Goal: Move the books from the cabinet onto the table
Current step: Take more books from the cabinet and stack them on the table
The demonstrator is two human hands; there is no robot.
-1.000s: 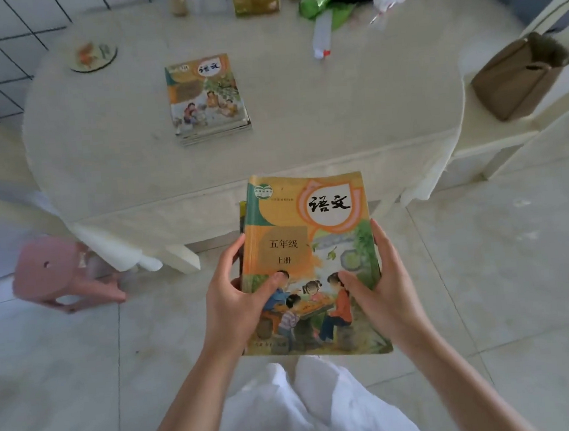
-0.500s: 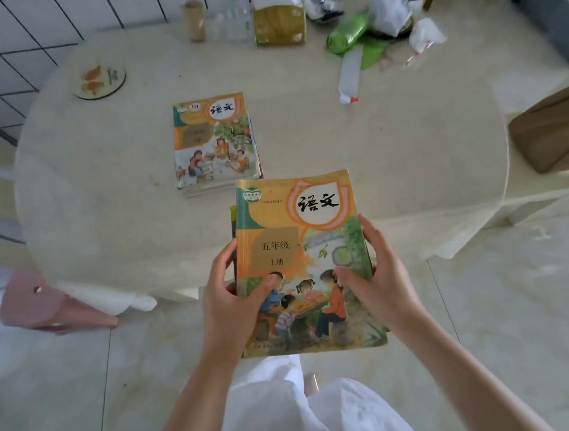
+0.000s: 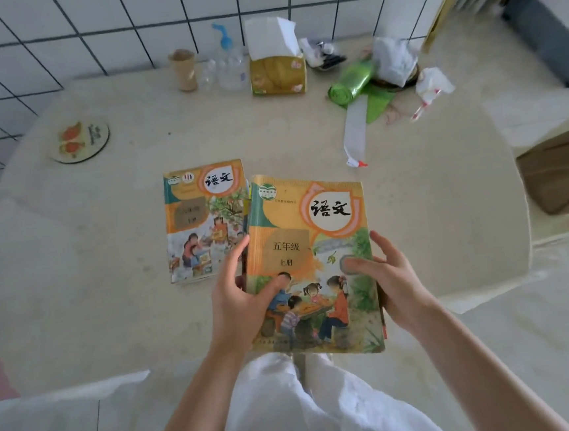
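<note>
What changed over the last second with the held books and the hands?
The held books were carried forward from over the floor to above the table, beside the book stack. The left hand and right hand still grip them. The stack and clutter stayed put.

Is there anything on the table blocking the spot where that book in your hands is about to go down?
Nothing visible blocks it. The held book, gripped by the left hand and right hand, hangs over bare table just right of the books already laid down. The clutter sits far back by the wall.
</note>
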